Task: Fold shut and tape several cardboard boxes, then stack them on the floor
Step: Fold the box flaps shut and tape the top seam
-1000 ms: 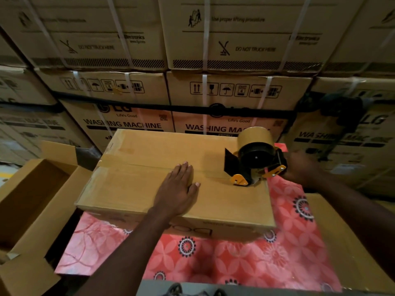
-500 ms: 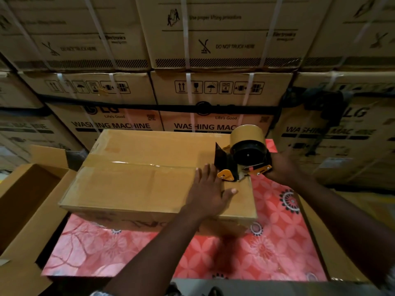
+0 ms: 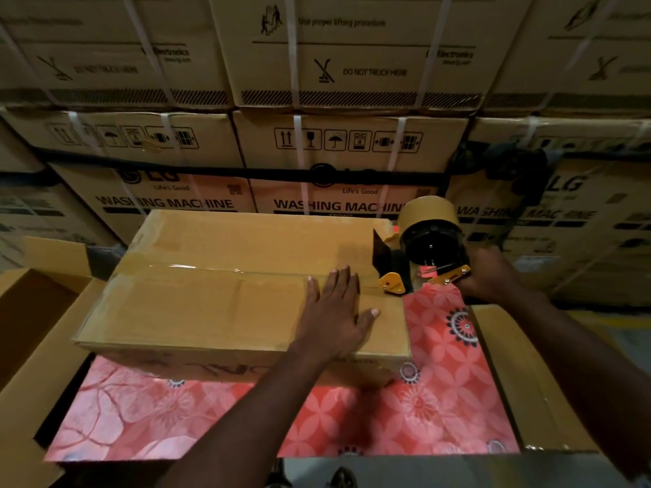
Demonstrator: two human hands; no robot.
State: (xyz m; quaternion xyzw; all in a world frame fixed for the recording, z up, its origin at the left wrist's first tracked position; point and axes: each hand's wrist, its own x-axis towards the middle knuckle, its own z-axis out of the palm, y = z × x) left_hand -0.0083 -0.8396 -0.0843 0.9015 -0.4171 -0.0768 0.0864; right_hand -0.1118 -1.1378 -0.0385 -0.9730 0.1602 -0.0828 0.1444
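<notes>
Your left hand (image 3: 334,311) lies flat, fingers straight, on the shut box (image 3: 211,304), its seam glossy with tape. Your right hand (image 3: 489,276) grips the tape dispenser (image 3: 428,248) at the box's right edge.

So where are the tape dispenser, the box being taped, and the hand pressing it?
tape dispenser (image 3: 431,241): head view, black hub of the roll.
cardboard box (image 3: 211,311): head view, near top flap.
left hand (image 3: 333,313): head view, back of the hand.
</notes>
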